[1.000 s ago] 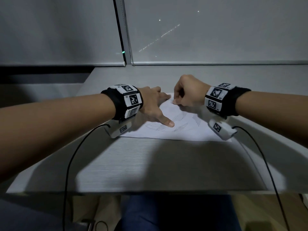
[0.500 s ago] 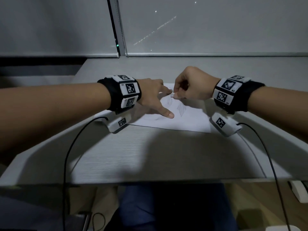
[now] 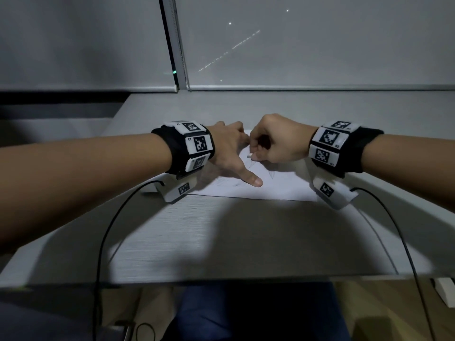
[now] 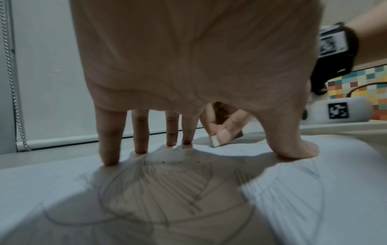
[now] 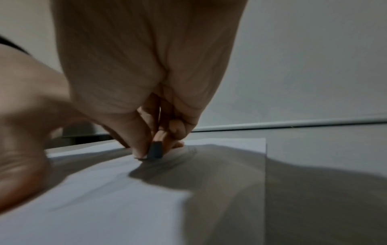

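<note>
A white sheet of paper with a pencil drawing lies on the grey desk. My left hand presses straight, spread fingertips and the thumb onto the sheet. My right hand is curled and pinches a small eraser between thumb and fingers. In the left wrist view the eraser touches the paper just past the left index finger. The right wrist view shows the eraser as a dark block on the sheet.
Lowered roller blinds with a bead chain close off the far edge of the desk. Black cables run from both wristbands over the near desk edge. The person's legs are under the desk.
The right hand with the eraser has shifted slightly left, closer to the left index finger. The left hand keeps pressing the paper; the head view has tilted a little.
</note>
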The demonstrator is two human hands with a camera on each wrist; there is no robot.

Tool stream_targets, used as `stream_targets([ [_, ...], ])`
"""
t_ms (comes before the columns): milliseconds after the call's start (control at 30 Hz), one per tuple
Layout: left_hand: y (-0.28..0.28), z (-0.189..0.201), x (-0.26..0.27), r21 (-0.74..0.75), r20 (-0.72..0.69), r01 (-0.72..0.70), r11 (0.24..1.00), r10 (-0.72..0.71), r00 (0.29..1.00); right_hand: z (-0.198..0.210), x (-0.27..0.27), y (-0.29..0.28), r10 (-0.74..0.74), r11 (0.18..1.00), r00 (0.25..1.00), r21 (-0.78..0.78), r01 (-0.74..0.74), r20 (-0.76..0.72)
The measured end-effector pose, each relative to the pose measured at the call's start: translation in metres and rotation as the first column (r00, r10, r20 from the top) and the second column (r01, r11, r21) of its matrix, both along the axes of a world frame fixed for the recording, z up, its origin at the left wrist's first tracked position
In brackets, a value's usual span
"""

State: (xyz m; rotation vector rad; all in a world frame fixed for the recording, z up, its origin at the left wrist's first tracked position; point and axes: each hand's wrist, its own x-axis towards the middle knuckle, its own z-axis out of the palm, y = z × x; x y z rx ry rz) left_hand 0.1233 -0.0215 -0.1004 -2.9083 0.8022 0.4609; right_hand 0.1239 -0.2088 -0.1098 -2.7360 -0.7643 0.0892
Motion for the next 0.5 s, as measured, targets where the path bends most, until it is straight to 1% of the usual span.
stream_targets([
  [67,-0.001,0.001,0.0,0.017,-0.003,-0.01,1.0,0.01,1.0,0.002,0.005,0.0,-0.019,1.0,1.0,0.013,0.019,-0.009],
  [233,-0.002,-0.002,0.001,0.043,0.014,-0.033,0.999,0.033,0.999,-0.002,0.016,0.008,-0.13,0.992,0.988,0.006,0.129,0.08],
  [333,-0.002,-0.002,0.001,0.036,0.017,-0.021,0.999,0.021,1.0,-0.005,0.003,0.01,-0.082,0.997,0.994,0.011,0.081,0.072],
  [433,-0.002,-0.001,0.0,0.037,0.005,-0.011,0.999,0.011,1.0,-0.003,-0.009,0.008,-0.008,0.999,1.0,0.039,0.009,-0.025],
  [500,-0.003,-0.001,0.001,0.048,0.008,-0.012,0.999,0.011,1.0,0.0,-0.008,0.005,0.008,0.999,0.999,0.045,-0.007,-0.038],
])
